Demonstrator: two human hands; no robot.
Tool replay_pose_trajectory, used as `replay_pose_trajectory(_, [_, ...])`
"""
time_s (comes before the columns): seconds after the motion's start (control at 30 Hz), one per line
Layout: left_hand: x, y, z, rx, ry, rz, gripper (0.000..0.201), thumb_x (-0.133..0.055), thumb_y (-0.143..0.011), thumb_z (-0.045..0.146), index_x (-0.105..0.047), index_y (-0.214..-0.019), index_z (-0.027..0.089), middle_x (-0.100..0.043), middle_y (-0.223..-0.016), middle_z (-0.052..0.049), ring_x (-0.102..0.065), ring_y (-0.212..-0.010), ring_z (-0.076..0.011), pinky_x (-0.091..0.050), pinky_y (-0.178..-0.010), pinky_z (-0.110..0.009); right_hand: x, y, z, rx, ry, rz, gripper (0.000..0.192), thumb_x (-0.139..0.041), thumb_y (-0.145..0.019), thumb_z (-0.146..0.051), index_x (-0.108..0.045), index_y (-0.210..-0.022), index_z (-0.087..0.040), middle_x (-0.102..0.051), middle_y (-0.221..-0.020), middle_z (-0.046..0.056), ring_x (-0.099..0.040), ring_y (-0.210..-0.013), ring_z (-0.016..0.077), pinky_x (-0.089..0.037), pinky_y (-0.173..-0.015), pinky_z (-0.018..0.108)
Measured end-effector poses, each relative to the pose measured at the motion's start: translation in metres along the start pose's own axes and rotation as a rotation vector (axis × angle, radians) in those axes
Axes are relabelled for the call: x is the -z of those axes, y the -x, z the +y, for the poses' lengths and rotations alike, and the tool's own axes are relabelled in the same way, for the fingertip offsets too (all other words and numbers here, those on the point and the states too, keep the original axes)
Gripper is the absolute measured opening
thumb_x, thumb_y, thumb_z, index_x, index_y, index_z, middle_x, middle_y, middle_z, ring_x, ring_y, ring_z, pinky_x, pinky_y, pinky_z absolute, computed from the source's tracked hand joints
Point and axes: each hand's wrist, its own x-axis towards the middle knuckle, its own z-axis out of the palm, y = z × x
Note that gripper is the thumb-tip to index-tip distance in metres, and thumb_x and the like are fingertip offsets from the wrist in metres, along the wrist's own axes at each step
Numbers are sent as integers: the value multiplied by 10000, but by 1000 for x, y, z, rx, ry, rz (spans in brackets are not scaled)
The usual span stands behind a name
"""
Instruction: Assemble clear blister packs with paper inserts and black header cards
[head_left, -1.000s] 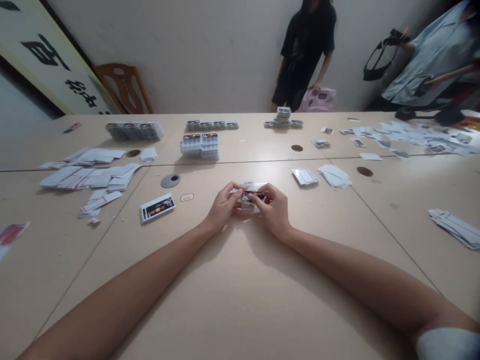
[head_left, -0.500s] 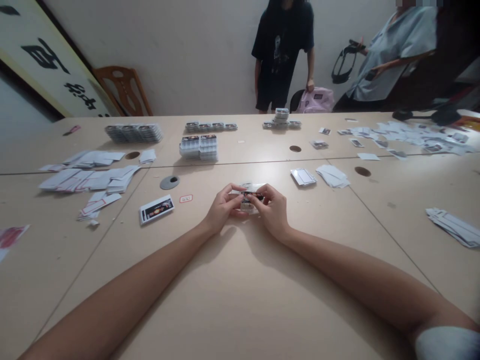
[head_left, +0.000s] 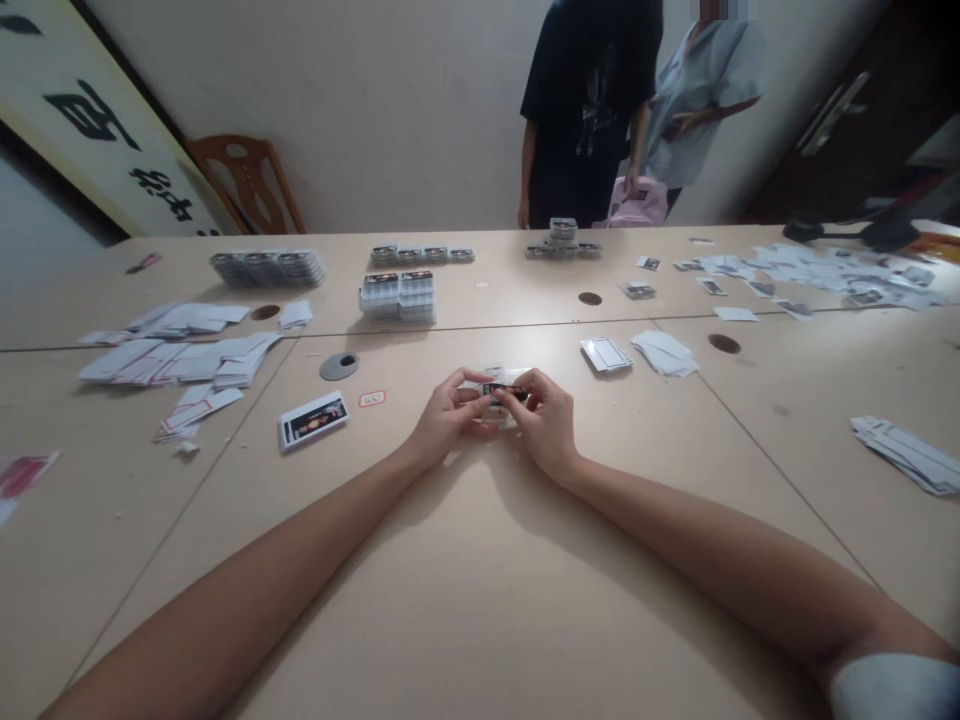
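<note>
Between my two hands, just above the table, is a small clear plastic box (head_left: pixel 491 412) with a black printed label card (head_left: pixel 504 390) at its top. My left hand (head_left: pixel 452 412) holds it from the left, thumb along the label and fingers curled round the side. From the right, my right hand (head_left: pixel 546 415) grips it with the thumb pressed on the label. Fingers cover much of the box, so its details are hidden. A stack of printed cards (head_left: pixel 313 421) lies to the left of my hands, beside a small red-edged tag (head_left: pixel 372 399).
Piles of white cards (head_left: pixel 180 360) lie left; more cards (head_left: pixel 666 352) and a frame-printed stack (head_left: pixel 606 354) lie right. Stacked clear boxes (head_left: pixel 397 298) stand farther back. Loose cards (head_left: pixel 810 275) spread at far right. Two people (head_left: pixel 592 110) stand behind the table (head_left: pixel 480 600).
My hands stay in nearly the same place on the box, with the left thumb slightly shifted along the label. Behind the table, the person in grey has moved left, behind the one in black.
</note>
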Motion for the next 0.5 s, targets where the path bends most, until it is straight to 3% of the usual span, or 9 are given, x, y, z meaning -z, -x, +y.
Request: replay_pose_trajectory(0.5, [-2, 0, -1, -12, -4, 13, 497, -868, -723, 431, -575, -1027, 168, -747, -894, -53, -715, -722, -155, -621, -615, -254, 0, 0, 1, -9, 26, -1, 180, -676, -830, -310, -569, -719, -216, -612, -660, -34, -479, -536, 119, -350, -536, 260])
